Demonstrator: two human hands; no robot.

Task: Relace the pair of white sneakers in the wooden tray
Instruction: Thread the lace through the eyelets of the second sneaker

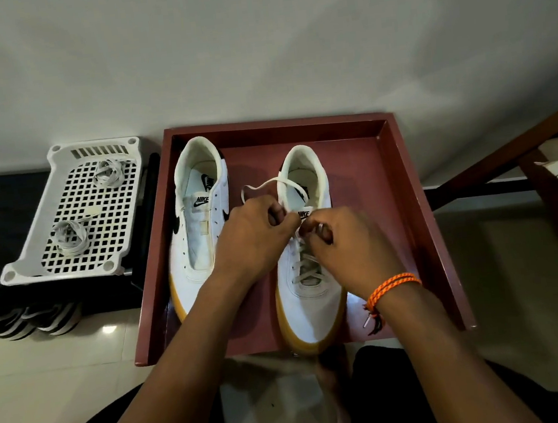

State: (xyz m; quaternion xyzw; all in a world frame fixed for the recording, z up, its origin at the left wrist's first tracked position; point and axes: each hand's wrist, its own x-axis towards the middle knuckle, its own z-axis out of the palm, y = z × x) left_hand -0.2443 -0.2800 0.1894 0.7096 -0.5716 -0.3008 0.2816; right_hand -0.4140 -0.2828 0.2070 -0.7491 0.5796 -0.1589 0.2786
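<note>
Both hands, left hand [256, 234] and right hand [346, 242], pinch the flat white lace [269, 184] over the right white gum-soled sneaker [312, 307], mid-tray in the reddish wooden tray [419, 217] on pale glossy floor tiles [63, 365].

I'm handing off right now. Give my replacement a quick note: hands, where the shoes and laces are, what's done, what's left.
Left hand and right hand both pinch the white lace at the right sneaker's upper eyelets.
Both sneakers sit in the wooden tray. Right sneaker is laced along the lower rows; a loop of lace trails toward its collar.
Left sneaker has no lace.
Two bundled laces lie on the white perforated basket to the left of the tray.
Left: finish the right sneaker's top, then lace the left one.
</note>
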